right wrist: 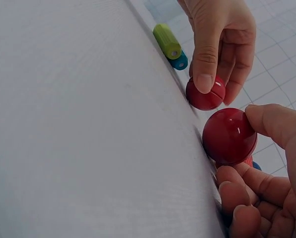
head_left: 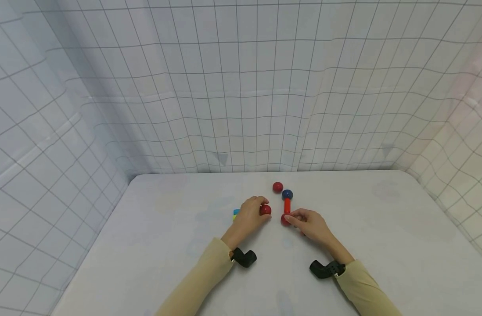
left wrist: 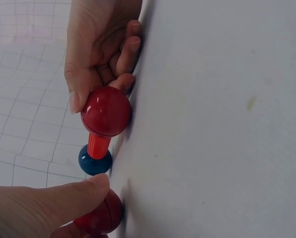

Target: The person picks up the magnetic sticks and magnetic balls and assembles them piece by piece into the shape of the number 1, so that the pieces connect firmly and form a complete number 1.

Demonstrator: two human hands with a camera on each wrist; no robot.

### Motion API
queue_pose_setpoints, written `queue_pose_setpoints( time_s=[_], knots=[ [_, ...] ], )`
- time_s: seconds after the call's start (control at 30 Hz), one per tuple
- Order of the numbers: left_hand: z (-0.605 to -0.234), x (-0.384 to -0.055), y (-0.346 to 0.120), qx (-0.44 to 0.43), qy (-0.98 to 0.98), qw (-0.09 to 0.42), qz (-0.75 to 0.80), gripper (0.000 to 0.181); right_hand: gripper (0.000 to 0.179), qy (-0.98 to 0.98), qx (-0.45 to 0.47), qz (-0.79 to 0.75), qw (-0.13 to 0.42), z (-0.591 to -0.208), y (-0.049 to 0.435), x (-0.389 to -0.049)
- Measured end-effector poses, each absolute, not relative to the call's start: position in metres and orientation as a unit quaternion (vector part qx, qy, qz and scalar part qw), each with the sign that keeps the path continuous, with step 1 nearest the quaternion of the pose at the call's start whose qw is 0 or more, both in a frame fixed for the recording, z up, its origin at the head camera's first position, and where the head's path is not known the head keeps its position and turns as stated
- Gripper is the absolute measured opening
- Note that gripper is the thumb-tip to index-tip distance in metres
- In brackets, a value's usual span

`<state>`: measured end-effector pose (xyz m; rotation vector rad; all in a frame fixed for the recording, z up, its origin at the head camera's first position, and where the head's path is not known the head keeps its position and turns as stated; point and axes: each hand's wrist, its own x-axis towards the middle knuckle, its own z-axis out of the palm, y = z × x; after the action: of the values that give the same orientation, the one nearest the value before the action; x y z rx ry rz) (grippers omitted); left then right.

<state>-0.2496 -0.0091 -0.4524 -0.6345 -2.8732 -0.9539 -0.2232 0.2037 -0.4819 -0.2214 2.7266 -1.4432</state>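
My left hand (head_left: 249,217) grips a loose red ball (head_left: 266,210), thumb on the near side and fingers behind it. To the right of it, my right hand (head_left: 309,224) pinches another red ball (left wrist: 107,111) between thumb and fingers. That ball is the near end of a joined piece: a red-orange rod (head_left: 287,206) runs away from it to a dark blue ball (head_left: 287,194) at the far end. The piece lies along the tabletop. In the right wrist view, both held balls sit close together, the left hand's (right wrist: 205,94) just beyond the right hand's (right wrist: 229,136).
A third red ball (head_left: 278,187) stands on the white table (head_left: 166,245) beside the blue ball. Behind my left hand lie a yellow-green rod (right wrist: 167,40) and a blue rod (right wrist: 179,63), side by side. Grid-patterned white curtains (head_left: 241,87) enclose the table's back and sides.
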Motion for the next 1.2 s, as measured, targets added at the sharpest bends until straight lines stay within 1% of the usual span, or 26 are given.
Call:
queue_pose_setpoints(
  time_s=[0.23,0.67,0.77,0.97,1.2],
  knots=[
    [-0.451,-0.248,-0.009,-0.201,-0.931,0.02,-0.305,0.039,0.033,0.882,-0.069,-0.465,0.026,-0.482,0.204,-0.223],
    [-0.448,-0.246,-0.032,-0.207,-0.926,0.048,-0.312,0.053,0.034,0.886,-0.064,-0.458,0.029,-0.481,0.203,-0.222],
    [-0.446,-0.244,-0.042,-0.201,-0.924,0.064,-0.319,0.052,0.034,0.885,-0.063,-0.461,0.029,-0.482,0.204,-0.222],
    [-0.449,-0.24,-0.061,-0.191,-0.922,0.097,-0.322,0.043,0.034,0.882,-0.062,-0.466,0.033,-0.482,0.204,-0.223],
    [-0.456,-0.237,-0.075,-0.192,-0.93,0.119,-0.292,0.036,0.034,0.883,-0.059,-0.464,0.033,-0.484,0.204,-0.224]
  ],
)
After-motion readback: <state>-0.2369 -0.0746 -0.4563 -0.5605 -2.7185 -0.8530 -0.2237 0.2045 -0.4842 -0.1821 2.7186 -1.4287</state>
